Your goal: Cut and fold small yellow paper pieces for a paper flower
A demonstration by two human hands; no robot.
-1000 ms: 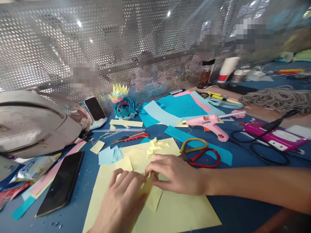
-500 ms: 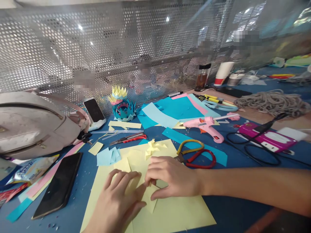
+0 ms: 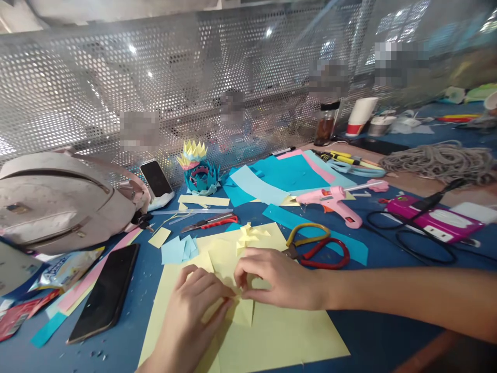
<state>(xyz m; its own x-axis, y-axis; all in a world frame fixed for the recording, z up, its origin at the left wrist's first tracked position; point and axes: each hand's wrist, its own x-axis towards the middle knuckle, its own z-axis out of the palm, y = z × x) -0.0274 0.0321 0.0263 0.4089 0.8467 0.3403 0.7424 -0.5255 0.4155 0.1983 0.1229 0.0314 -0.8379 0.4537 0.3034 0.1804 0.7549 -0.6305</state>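
A small yellow paper piece (image 3: pixel 244 312) is pinched between my two hands over a large yellow sheet (image 3: pixel 291 336). My left hand (image 3: pixel 196 311) grips its left side with thumb and forefinger. Opposite, the fingertips of my right hand (image 3: pixel 267 277) close on its upper edge; they partly hide the folds. Beyond my right hand lie several folded yellow paper pieces (image 3: pixel 248 235). Small light-blue paper pieces (image 3: pixel 179 249) are stacked at the sheet's upper left corner. Scissors (image 3: pixel 326 254) with one yellow and one red handle rest right of the sheet.
A pink glue gun (image 3: pixel 330 199) and a purple power strip (image 3: pixel 435 217) with cables are at the right. A box cutter (image 3: pixel 212 223) and paper lotus (image 3: pixel 202 176) stand farther back. On the left are a black phone (image 3: pixel 104 292) and a backpack (image 3: pixel 58 202).
My right thumb has come in against the fingertips, and the small yellow paper has turned slightly between my hands. The whole view has shifted a little, moving the table items rightward.
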